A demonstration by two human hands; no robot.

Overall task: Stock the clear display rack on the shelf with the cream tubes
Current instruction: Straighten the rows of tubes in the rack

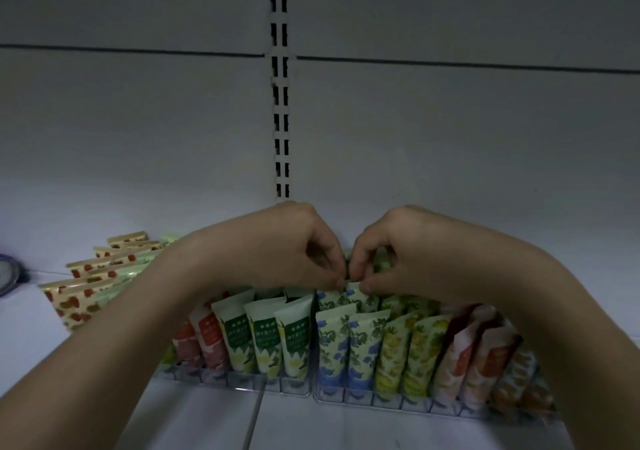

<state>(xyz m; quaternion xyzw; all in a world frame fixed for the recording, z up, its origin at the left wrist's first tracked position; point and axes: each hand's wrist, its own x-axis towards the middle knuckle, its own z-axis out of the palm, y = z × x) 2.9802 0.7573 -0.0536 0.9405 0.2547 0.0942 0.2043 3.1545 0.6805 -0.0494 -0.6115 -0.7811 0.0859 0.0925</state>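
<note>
- Our left hand and right hand meet knuckle to knuckle above the clear display rack, fingers curled down, both pinching the crimped top edge of one blue-flowered tube in the rack's back row.
- That tube stands nearly upright, long axis running down into the rack, directly beneath our fingertips; both hands are equally near it.
- We judge the coming move to be a straight push down until it seats behind the front blue-flowered tubes.
- Left of the rack, loose cream tubes lie flat on the shelf, nearer our left hand.
</note>
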